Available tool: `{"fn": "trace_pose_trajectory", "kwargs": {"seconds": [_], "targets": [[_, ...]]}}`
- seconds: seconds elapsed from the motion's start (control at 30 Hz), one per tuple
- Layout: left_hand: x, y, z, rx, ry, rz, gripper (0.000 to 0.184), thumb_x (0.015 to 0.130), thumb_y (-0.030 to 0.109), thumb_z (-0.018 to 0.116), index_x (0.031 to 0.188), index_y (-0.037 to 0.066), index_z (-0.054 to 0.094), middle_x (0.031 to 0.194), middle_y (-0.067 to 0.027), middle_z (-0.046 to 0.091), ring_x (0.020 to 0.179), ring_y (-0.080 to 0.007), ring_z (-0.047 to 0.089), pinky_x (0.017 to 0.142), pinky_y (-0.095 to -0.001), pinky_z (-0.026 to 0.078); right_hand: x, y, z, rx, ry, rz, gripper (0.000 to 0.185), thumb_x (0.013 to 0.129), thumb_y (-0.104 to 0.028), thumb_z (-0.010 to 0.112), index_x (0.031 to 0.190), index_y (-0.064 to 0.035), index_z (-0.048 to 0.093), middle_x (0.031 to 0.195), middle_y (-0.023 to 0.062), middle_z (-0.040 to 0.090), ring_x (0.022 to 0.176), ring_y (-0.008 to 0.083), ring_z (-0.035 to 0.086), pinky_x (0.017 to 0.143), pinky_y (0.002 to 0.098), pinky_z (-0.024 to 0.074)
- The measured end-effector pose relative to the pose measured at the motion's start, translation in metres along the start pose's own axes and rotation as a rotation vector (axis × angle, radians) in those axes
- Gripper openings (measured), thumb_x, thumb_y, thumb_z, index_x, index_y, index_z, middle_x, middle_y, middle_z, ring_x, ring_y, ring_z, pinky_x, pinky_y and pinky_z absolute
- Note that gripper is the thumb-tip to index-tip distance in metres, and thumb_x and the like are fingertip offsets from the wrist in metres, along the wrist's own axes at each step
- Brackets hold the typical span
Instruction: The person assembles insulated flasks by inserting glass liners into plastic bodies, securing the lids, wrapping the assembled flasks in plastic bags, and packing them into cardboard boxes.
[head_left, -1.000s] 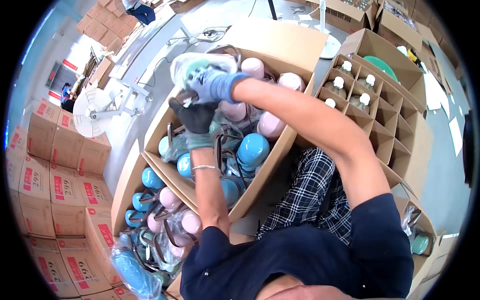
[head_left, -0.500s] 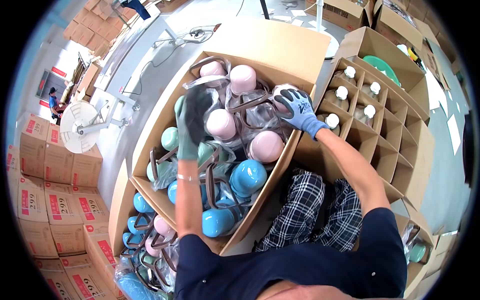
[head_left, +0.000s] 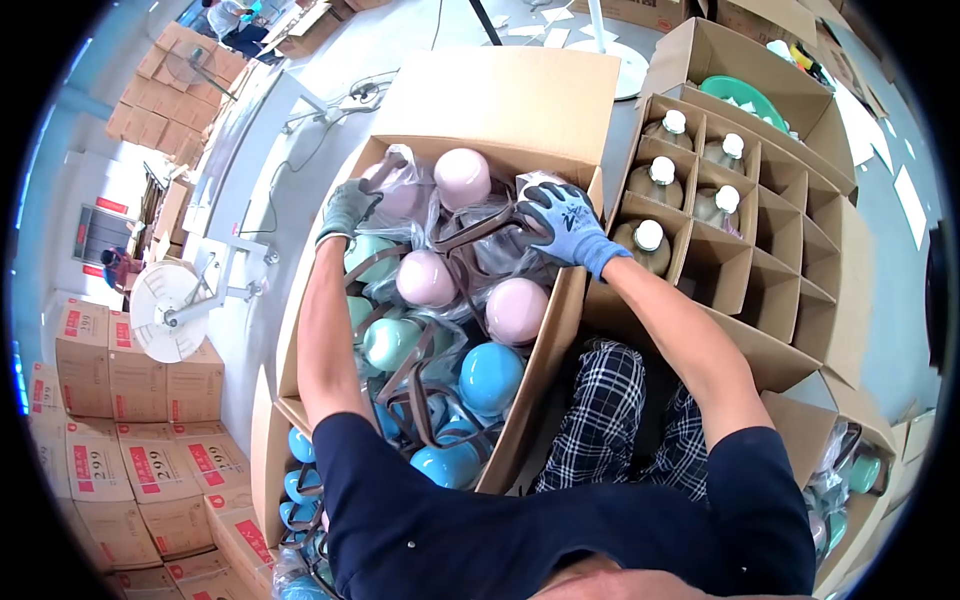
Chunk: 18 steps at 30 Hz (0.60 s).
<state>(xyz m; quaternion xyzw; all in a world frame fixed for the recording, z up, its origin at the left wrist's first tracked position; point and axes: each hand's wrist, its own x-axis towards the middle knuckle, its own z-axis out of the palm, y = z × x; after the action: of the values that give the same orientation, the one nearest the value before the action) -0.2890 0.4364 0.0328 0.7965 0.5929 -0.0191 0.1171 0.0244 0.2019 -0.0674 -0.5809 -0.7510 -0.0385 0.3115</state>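
Note:
An open cardboard box (head_left: 543,425) holds pink, green and blue rounded items with brown straps and clear plastic wrap. My left hand (head_left: 347,210), in a grey-green glove, is at the box's left edge beside a wrapped pink item (head_left: 396,192); its fingers are curled, and what they hold is too small to make out. My right hand (head_left: 568,222), in a blue and black glove, grips a wrapped pale item (head_left: 540,182) in the far right corner. Between the hands lie a pink item (head_left: 462,178) and brown straps (head_left: 470,232).
On the right, a divided box (head_left: 760,322) holds several white-capped bottles (head_left: 648,236). A green basin (head_left: 742,98) sits behind it. Printed cartons (head_left: 95,460) are stacked at left, near a white reel (head_left: 170,310). Two people (head_left: 232,22) (head_left: 120,268) are far off.
The wrapped item with green showing has left my hands. My left hand has moved to the box's left edge, and my right hand has come to the far right corner. The view has shifted.

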Motion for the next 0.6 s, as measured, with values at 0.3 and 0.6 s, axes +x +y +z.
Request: {"fn": "trace_pose_trajectory", "kwargs": {"seconds": [0.3, 0.6], "targets": [[-0.287, 0.137, -0.167, -0.697, 0.434, 0.288, 0.028, 0.082, 0.013, 0.071, 0.105, -0.001, 0.064, 0.073, 0.0, 0.062, 0.057, -0.0053, 0.053, 0.05, -0.0212, 0.043, -0.01, 0.013, -0.003, 0.6, -0.04, 0.251, 0.056, 0.085, -0.049, 0.059, 0.127, -0.0117, 0.053, 0.132, 0.0122, 0.05, 0.125, 0.0302, 0.044, 0.106, 0.0376, 0.0334], [-0.457, 0.216, -0.059, -0.324, -0.287, 1.254, 0.058, 0.072, 0.033, 0.073, 0.119, 0.004, 0.056, 0.093, -0.0133, 0.062, 0.083, -0.0299, 0.062, 0.077, -0.0383, 0.048, -0.152, 0.005, -0.141, 1.949, -0.067, 0.876, 0.05, 0.093, -0.038, 0.054, 0.135, -0.0127, 0.042, 0.127, 0.0091, 0.053, 0.115, 0.0245, 0.051, 0.094, 0.0372, 0.0458]]}}
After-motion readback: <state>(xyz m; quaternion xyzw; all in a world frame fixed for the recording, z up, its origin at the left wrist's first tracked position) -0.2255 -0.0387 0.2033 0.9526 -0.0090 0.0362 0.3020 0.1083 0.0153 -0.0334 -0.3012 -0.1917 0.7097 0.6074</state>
